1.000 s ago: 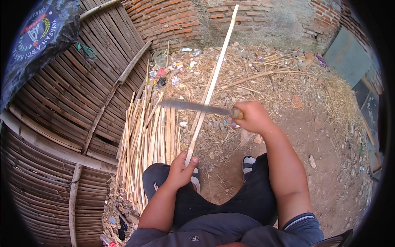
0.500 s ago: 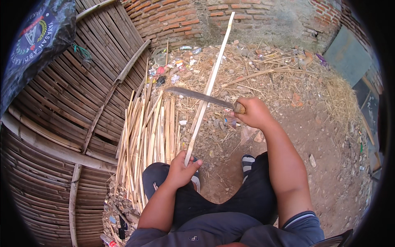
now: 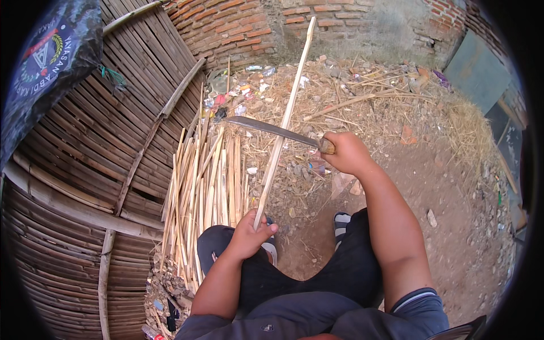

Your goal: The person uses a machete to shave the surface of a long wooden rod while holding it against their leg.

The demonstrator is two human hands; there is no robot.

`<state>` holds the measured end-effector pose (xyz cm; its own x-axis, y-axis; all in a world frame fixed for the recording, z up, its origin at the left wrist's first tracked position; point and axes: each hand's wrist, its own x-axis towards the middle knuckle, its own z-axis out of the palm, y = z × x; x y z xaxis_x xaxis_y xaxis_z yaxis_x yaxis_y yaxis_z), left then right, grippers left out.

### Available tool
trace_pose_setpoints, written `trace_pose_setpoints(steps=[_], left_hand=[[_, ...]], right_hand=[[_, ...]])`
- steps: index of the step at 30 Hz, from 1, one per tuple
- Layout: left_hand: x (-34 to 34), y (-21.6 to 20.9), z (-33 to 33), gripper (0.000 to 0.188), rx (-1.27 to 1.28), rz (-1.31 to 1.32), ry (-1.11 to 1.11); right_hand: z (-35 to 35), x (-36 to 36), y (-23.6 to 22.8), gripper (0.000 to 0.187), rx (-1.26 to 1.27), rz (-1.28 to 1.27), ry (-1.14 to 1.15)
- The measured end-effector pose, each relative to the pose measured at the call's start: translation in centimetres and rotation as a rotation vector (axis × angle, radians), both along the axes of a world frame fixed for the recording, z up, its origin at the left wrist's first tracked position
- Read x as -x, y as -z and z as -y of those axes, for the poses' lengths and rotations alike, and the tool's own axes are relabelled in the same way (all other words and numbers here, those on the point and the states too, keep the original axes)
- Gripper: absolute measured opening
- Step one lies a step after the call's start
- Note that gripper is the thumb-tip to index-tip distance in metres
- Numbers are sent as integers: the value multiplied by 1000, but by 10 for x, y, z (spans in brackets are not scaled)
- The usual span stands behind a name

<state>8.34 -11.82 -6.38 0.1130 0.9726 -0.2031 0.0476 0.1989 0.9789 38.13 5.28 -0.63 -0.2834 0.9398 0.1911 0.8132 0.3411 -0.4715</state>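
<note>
A long, pale bamboo strip (image 3: 291, 102) slants up and away from my left hand (image 3: 250, 234), whose fingers are closed round its lower end. My right hand (image 3: 348, 154) grips the wooden handle of a machete (image 3: 266, 127). The machete's dark blade points left and lies across the strip around its middle, seeming to touch it. Both hands are held out above my knees, the left one near my left knee. The strip's far tip stands out against the brick wall. My left palm hides the strip's near end.
A pile of split bamboo strips (image 3: 218, 187) lies to my left, beside a slatted bamboo wall (image 3: 73, 136). Straw and litter (image 3: 340, 85) cover the ground before a brick wall (image 3: 238, 28). A grey panel (image 3: 479, 71) leans at the far right. A printed tarp (image 3: 54, 68) hangs at upper left.
The bamboo strip has turned slightly in my left hand, and its far tip has shifted a little left. The machete has moved slightly left and still crosses it.
</note>
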Motion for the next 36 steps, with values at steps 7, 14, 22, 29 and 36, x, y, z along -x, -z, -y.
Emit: trace_pose_setpoints(steps=[7, 14, 22, 29, 36], left_hand=[[5, 7, 3, 31, -38, 100, 9], [5, 6, 0, 29, -59, 51, 35], [6, 12, -2, 28, -25, 54, -17], [7, 10, -1, 28, -14, 62, -10], [7, 8, -2, 23, 64, 92, 35]], right_hand=[[34, 30, -11, 17, -95, 99, -367], [11, 9, 0, 24, -77, -37, -182], [21, 16, -1, 25, -65, 29, -204], [21, 26, 3, 24, -85, 121, -304], [7, 2, -8, 44, 49, 10, -10]])
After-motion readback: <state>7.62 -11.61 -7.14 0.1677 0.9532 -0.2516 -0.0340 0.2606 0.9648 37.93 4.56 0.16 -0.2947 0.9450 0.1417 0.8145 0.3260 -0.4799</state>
